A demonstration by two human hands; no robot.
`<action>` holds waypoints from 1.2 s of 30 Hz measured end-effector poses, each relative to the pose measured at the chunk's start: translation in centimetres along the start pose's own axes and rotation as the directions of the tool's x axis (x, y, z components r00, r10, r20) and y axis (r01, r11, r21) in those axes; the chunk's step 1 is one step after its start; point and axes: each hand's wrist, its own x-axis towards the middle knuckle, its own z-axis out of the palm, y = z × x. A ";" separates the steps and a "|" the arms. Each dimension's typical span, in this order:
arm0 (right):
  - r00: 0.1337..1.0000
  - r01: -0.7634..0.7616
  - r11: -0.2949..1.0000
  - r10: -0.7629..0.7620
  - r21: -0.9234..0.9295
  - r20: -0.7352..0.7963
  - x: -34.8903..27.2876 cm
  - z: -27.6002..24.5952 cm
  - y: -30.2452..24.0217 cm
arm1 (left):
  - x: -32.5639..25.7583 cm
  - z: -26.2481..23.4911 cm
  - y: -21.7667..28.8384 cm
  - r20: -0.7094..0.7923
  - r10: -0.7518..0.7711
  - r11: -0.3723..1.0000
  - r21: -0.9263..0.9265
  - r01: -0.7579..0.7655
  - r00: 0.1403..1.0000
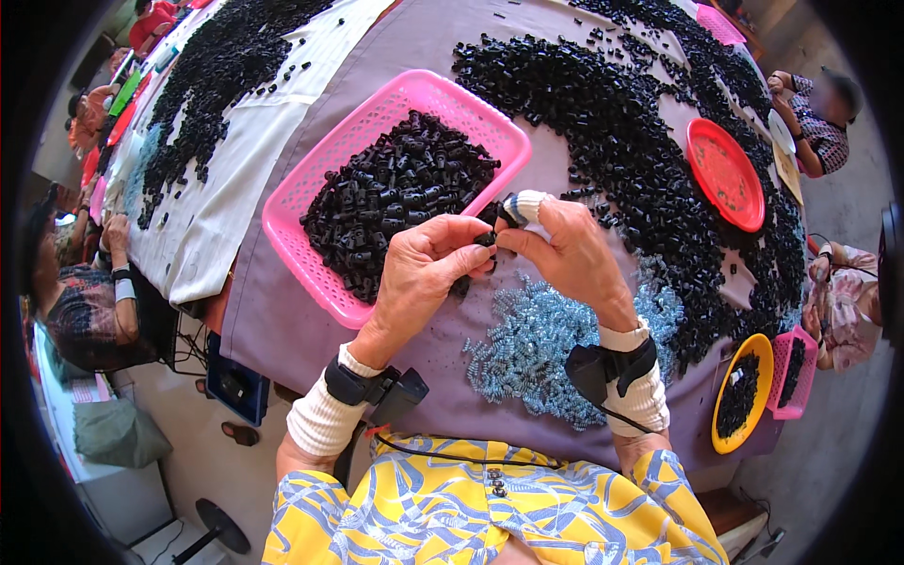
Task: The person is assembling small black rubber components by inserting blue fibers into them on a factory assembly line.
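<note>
- Work in hand: one small black piece (486, 239) is held above the bench (268, 325), just past the lower right side of the large pink basket (290, 240).
- Left hand (431, 266): thumb and forefinger are clamped on the piece.
- Right hand (568, 247): fingers also close on it, from its right side (whether a second part sits between them is hidden).
- Progress, as judged: partway. The basket holds a broad mound of black pieces (395, 193), presumably finished; the piece in hand appears unfinished.
- Remaining: a far larger spread of loose black parts (584, 113) covers the bench beyond, and a heap of pale blue springs (532, 353) lies beneath the right wrist. Much appears left.
- Count: hands, two; piece in hand, one; large pink basket, one; small pink basket (811, 363) at right, one; red tray (753, 215), one; yellow tray (727, 441), one.
- Mounded pieces, loose parts and springs: too many and too overlapped for counting.
</note>
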 end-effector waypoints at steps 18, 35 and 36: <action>0.991 -0.131 0.980 0.131 0.149 0.005 0.4 0.8 0.1 | 0.1 0.2 -0.5 -0.089 0.236 0.902 0.392 -0.184 0.968; 0.983 -0.182 0.974 0.184 0.136 -0.001 -0.6 0.8 0.9 | 0.1 0.6 -0.2 -0.100 0.203 0.916 0.371 -0.152 0.974; 0.985 -0.173 0.979 0.173 0.111 0.008 -0.6 0.7 0.9 | 0.0 0.7 0.0 -0.091 0.165 0.918 0.379 -0.119 0.982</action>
